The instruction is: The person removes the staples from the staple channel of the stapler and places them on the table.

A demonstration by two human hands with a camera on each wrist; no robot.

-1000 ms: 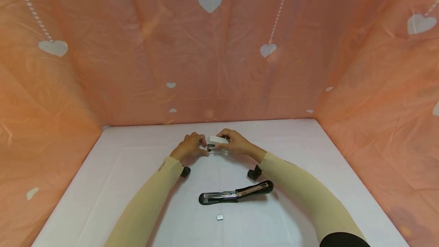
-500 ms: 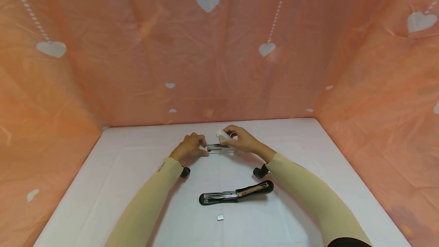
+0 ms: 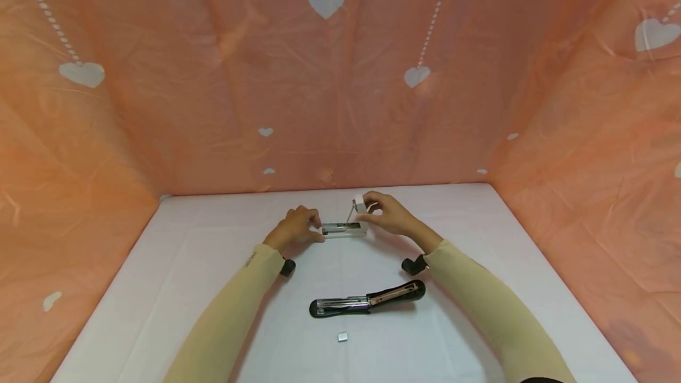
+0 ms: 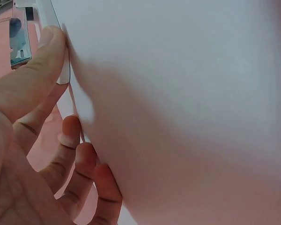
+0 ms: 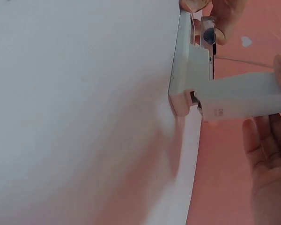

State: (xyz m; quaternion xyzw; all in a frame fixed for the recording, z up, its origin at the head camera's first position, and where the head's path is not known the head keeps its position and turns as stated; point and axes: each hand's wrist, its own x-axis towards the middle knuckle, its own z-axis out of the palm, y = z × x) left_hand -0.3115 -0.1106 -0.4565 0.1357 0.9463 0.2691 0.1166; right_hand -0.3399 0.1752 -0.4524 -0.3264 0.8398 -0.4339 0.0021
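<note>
A white stapler (image 3: 362,233) stands on the table with its top cover (image 5: 241,96) swung up to about a right angle, baring the metal staple channel (image 3: 335,227). My left hand (image 3: 295,228) pinches the front end of the stapler's base, thumb on the near side, as the left wrist view shows at the base (image 4: 63,70). The raised cover's upper end is between the thumb and fingers of my right hand (image 3: 391,215). A thin rod or spring (image 3: 350,213) slants from the cover down to the channel.
Closer to me lies a black stapler (image 3: 367,300), opened out, its metal channel showing. A small silvery block (image 3: 342,337), perhaps staples, is in front of it. An orange curtain (image 3: 330,135) with hearts hangs behind the white table (image 3: 213,223).
My right hand has swung the white stapler's cover up and to the right, from nearly level to upright, uncovering the channel. The left hand stays on the base's front end.
</note>
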